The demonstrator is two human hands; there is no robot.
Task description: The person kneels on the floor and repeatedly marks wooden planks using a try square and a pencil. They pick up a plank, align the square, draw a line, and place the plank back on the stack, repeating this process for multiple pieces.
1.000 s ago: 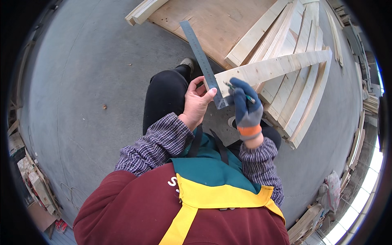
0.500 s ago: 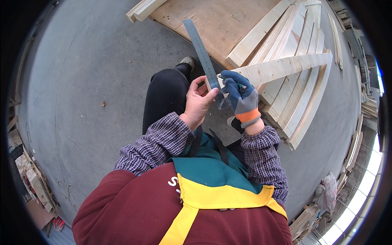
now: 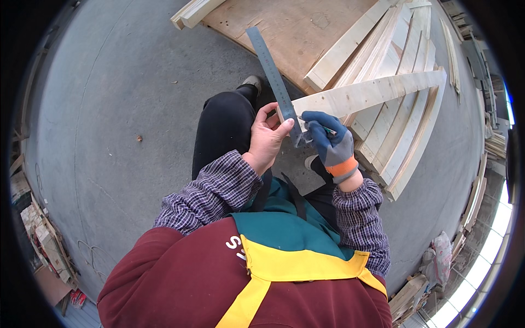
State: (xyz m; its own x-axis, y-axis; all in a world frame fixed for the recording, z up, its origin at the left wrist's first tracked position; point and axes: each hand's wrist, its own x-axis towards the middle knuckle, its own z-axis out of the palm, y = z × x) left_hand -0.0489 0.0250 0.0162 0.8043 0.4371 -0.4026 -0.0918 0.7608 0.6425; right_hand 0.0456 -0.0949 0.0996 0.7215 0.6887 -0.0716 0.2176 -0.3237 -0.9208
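Note:
My bare left hand (image 3: pixel 264 136) pinches a grey metal ruler (image 3: pixel 269 65) against the near end of a long pale wooden board (image 3: pixel 372 94). The ruler lies slantwise across that end, its far part sticking out past the board over the floor. Its near end, by a small bluish piece, is partly hidden. In a blue and grey glove with an orange cuff, my right hand (image 3: pixel 334 143) grips a slim dark green pencil (image 3: pixel 330 131). The pencil's tip is near the ruler's edge on the board; whether it touches the wood I cannot tell.
The board's far end rests on a fanned stack of pale boards (image 3: pixel 391 134) at the right. Beyond my knees lies a brown plywood sheet (image 3: pixel 273 27), with two short timbers (image 3: pixel 197 12) at its left corner. Scrap wood (image 3: pixel 49 240) lines the left edge of the concrete floor.
My right hand has shifted slightly right and toward me, with the pencil still in its fingers. The left hand, ruler and board have hardly moved.

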